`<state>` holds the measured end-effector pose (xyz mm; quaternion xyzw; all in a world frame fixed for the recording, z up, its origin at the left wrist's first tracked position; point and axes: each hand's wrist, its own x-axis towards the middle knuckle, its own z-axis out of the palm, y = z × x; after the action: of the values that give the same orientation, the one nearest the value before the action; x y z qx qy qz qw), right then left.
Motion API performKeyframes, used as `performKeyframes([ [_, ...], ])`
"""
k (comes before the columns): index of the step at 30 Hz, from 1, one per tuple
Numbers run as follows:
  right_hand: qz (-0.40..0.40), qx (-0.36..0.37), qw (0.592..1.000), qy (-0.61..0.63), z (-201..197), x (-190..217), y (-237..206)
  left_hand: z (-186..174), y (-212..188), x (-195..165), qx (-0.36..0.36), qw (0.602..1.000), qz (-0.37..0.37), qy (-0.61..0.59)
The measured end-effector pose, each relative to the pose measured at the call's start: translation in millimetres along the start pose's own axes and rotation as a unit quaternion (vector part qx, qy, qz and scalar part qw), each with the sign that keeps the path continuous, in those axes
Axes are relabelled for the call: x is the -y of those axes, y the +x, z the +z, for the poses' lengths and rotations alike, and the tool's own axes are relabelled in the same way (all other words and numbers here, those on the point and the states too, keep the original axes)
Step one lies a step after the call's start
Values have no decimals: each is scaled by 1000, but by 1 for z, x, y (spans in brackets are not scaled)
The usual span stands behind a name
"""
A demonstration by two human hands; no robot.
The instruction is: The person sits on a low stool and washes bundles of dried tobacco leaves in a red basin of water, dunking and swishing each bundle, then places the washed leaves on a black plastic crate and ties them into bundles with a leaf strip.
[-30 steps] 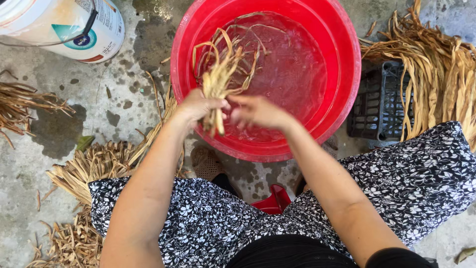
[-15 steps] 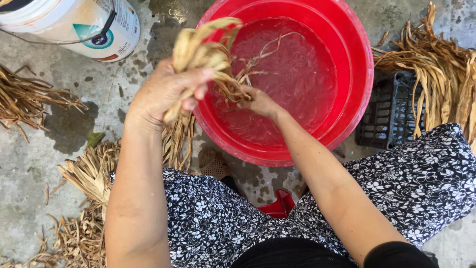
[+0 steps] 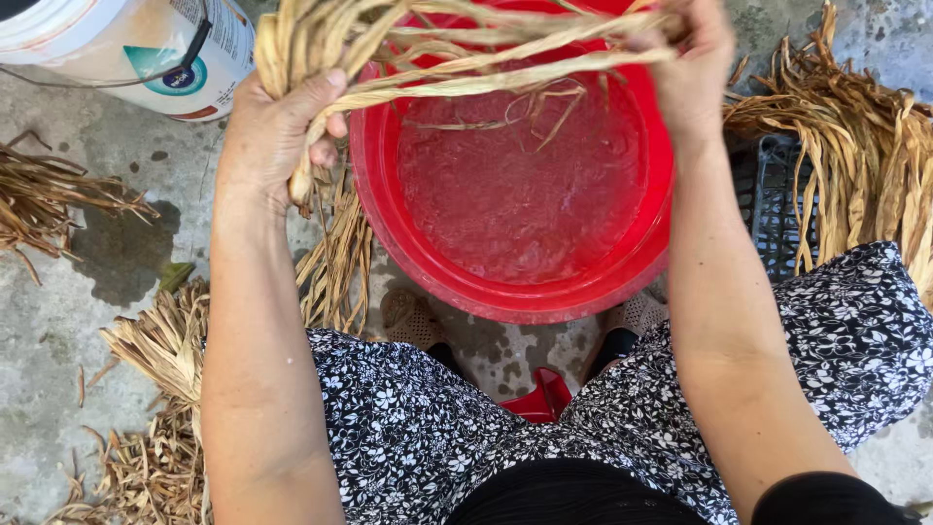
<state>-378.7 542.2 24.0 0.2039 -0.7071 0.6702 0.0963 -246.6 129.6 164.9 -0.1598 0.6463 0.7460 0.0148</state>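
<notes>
Your left hand fingers clamp dried fibre bundle; your right hand grips opposite end; strands stretched above red basin

Left grip fisted and raised, right grip clenched, forearms extended forward

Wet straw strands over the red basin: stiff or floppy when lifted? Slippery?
Probably floppy: the straw strands sag and curve between the left hand and right hand. Likely light: loose ends dangle freely. Possibly slick, if wet from the red basin.
</notes>
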Motion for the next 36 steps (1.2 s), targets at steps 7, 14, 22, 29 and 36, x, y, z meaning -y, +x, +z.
performKeyframes([
  [7, 359, 406, 791, -285, 90, -64, -118, -12, 9, 17, -12, 998, 27, 64],
  [14, 564, 203, 800, -5, 70, -82, -129, -38, -4, 4, -84, 994, 16, 66],
  [22, 445, -81, 853, -260, 16, -128, -136, -54, -17, -10, -96, 982, 39, 159],
  [29, 313, -54, 831, -457, 58, -119, -118, -53, -33, -19, -74, 987, 6, 143],
  [36, 154, 87, 863, -474, 81, -123, -72, -44, -41, -31, -49, 993, -4, 110],
])
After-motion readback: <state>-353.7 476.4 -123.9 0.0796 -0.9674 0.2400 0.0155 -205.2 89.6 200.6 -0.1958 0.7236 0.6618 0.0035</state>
